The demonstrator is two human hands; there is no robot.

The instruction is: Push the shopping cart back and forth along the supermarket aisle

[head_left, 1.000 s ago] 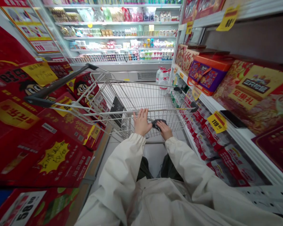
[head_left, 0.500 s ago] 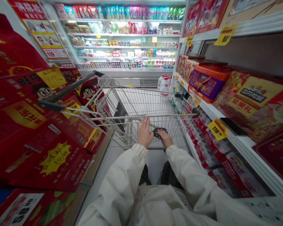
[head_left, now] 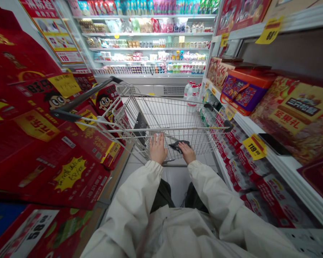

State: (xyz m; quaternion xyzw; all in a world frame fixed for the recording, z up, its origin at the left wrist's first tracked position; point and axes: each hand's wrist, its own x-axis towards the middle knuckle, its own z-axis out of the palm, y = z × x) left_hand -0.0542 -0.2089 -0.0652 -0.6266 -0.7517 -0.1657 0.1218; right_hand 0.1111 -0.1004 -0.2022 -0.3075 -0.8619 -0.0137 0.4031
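A wire shopping cart (head_left: pixel 174 129) stands sideways across the aisle in front of me, its dark handle (head_left: pixel 83 96) on the left. My left hand (head_left: pixel 158 150) lies against the near wire side, fingers stretched out just below the top rail and holding nothing. Lower and to the right, my right hand (head_left: pixel 187 152) presses a crumpled black cloth (head_left: pixel 175 145) to the same wire side, its fingers bent over it. Part of the cloth sticks out left of those fingers.
Red gift boxes (head_left: pixel 78 179) are stacked on the left. A white shelf (head_left: pixel 282 157) on the right carries boxed snacks and a dark phone-like slab (head_left: pixel 274 144), with bottle packs (head_left: pixel 239 172) below. Large bottles (head_left: pixel 192 96) stand beyond the cart, before a lit refrigerated case (head_left: pixel 150 80).
My left hand has slid a little left along the wire side, away from my right hand. More of the black cloth shows left of my right fingers. The view has shifted slightly.
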